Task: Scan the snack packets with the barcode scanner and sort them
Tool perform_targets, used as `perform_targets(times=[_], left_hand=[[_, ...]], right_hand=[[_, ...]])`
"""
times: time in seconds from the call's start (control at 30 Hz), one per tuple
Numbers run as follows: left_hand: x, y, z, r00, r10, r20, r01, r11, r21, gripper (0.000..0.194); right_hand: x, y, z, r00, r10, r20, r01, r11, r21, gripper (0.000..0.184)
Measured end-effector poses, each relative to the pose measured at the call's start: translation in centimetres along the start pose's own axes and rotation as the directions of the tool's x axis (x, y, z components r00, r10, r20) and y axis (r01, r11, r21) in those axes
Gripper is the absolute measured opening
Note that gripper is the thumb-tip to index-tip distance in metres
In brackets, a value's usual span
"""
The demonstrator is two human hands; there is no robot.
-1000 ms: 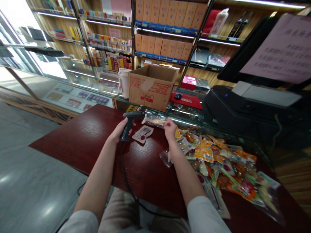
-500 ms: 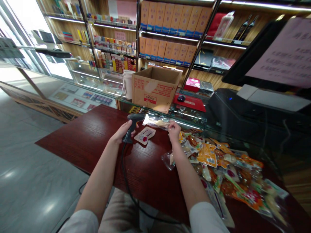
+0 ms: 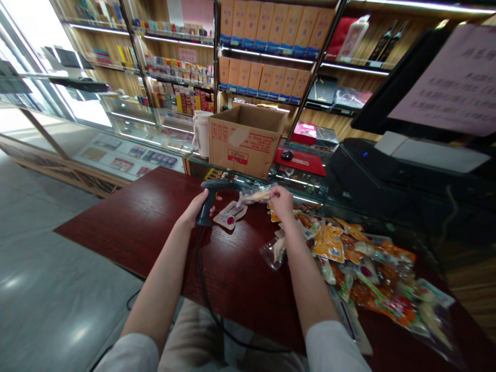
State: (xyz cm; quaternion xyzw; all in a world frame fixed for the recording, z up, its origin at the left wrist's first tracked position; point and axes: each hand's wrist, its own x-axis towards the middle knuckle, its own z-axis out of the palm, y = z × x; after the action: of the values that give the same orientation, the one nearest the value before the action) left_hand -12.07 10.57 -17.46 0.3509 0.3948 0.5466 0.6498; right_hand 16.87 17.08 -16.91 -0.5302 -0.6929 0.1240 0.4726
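Observation:
My left hand (image 3: pixel 196 209) is wrapped round the handle of a black barcode scanner (image 3: pixel 207 205), whose head points right. A cable runs from its base down toward my lap. In my right hand (image 3: pixel 281 201) is the right end of a clear vacuum-sealed food packet (image 3: pixel 256 196) with a pale item inside, pinched between the fingers. The packet is raised in front of the scanner's head. Below it on the dark red tabletop (image 3: pixel 155 212) lies a flat sealed packet (image 3: pixel 230 215) with a purple round mark. Another clear packet (image 3: pixel 275 252) rests beside my right forearm.
A heap of orange and clear food packets (image 3: pixel 364 274) covers the table's right side. Behind it stand an open cardboard box (image 3: pixel 244 142), a white jug (image 3: pixel 201 134) and a black machine (image 3: pixel 372 175). A black mouse (image 3: pixel 287 155) sits on a red mat (image 3: pixel 306 164).
My right hand has moved slightly up and to the right with the clear packet, which has tilted. The bright glare on its left end has gone. My left hand and the scanner stay nearly still.

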Motion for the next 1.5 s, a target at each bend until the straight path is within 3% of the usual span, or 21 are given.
perform_targets(times=[0.1, 0.23, 0.3, 0.37, 0.43, 0.47, 0.57, 0.6, 0.73, 0.8, 0.87, 1.0, 1.13, 1.2, 1.3, 1.4, 1.5], left_hand=[[0.2, -0.1, 0.0, 1.000, -0.011, -0.022, 0.011, 1.000, 0.003, 0.049], [0.3, -0.3, -0.2, 1.000, -0.010, -0.008, 0.010, 1.000, 0.007, 0.051], [0.4, -0.5, -0.3, 1.000, 0.006, -0.005, -0.006, 1.000, 0.005, 0.051], [0.5, -0.7, -0.4, 1.000, 0.019, -0.009, -0.019, 1.000, 0.003, 0.051], [0.8, -0.9, -0.5, 0.999, 0.026, -0.019, -0.026, 1.000, -0.004, 0.051], [0.9, -1.0, -0.6, 0.999, 0.026, -0.023, -0.026, 1.000, -0.007, 0.051], [1.2, -1.3, -0.7, 1.000, 0.015, -0.022, -0.015, 1.000, -0.010, 0.051], [1.2, -1.3, -0.7, 1.000, 0.010, -0.018, -0.010, 1.000, -0.010, 0.051], [0.9, -1.1, -0.7, 1.000, -0.001, -0.009, 0.000, 1.000, -0.017, 0.052], [0.8, -0.9, -0.6, 1.000, -0.005, -0.014, 0.005, 1.000, -0.014, 0.052], [0.8, -0.8, -0.6, 1.000, -0.006, -0.020, 0.006, 1.000, -0.013, 0.052], [0.7, -0.5, -0.7, 1.000, -0.003, -0.027, 0.003, 1.000, -0.010, 0.053], [0.2, 0.0, -0.7, 1.000, -0.023, 0.000, 0.023, 0.999, 0.041, 0.053], [-0.1, 0.3, -0.7, 0.999, -0.047, 0.019, 0.046, 0.995, 0.085, 0.053], [-0.4, 0.5, -0.5, 0.998, -0.059, 0.037, 0.053, 0.989, 0.140, 0.054], [-0.6, 0.5, -0.4, 0.996, -0.058, 0.075, 0.044, 0.985, 0.169, 0.054], [-0.7, 0.2, 0.0, 0.986, -0.097, 0.137, 0.068, 0.976, 0.205, 0.054]], right_hand=[[0.6, 0.0, -3.0, 0.991, 0.119, 0.067, -0.092, 0.943, -0.320, 0.017], [0.2, 1.7, -6.6, 0.942, 0.271, 0.198, -0.128, 0.835, -0.535, 0.011], [-0.2, 2.4, -8.0, 0.942, 0.250, 0.224, -0.076, 0.808, -0.584, 0.010], [-0.5, 2.2, -8.7, 0.955, 0.165, 0.247, 0.004, 0.824, -0.566, 0.026], [-0.7, 1.0, -8.1, 0.942, 0.092, 0.324, 0.087, 0.863, -0.497, 0.035], [-0.8, 0.1, -7.1, 0.910, 0.096, 0.403, 0.114, 0.877, -0.467, 0.036], [-1.4, -2.6, -2.7, 0.750, 0.162, 0.641, 0.197, 0.870, -0.451, 0.025], [-1.7, -3.3, -1.1, 0.727, 0.175, 0.664, 0.211, 0.863, -0.458, 0.025], [-3.1, -4.2, 3.0, 0.778, 0.291, 0.557, 0.141, 0.783, -0.606, 0.039], [-3.6, -4.1, 3.4, 0.806, 0.355, 0.474, 0.084, 0.723, -0.685, 0.037], [-4.0, -3.9, 3.4, 0.831, 0.335, 0.444, 0.085, 0.712, -0.697, 0.035], [-4.4, -3.8, 4.1, 0.857, 0.172, 0.486, 0.131, 0.839, -0.528, 0.035], [-4.7, -3.1, 5.4, 0.866, 0.159, 0.474, 0.076, 0.895, -0.439, 0.037], [-4.6, -2.4, 5.7, 0.888, 0.170, 0.427, -0.003, 0.932, -0.364, 0.025], [-3.8, -1.3, 5.6, 0.919, 0.271, 0.288, -0.236, 0.960, -0.150, 0.018], [-2.5, -0.6, 4.8, 0.878, 0.437, 0.195, -0.467, 0.871, 0.152, 0.016], [-1.6, -0.3, 3.3, 0.798, 0.560, 0.223, -0.589, 0.648, 0.483, 0.021]])
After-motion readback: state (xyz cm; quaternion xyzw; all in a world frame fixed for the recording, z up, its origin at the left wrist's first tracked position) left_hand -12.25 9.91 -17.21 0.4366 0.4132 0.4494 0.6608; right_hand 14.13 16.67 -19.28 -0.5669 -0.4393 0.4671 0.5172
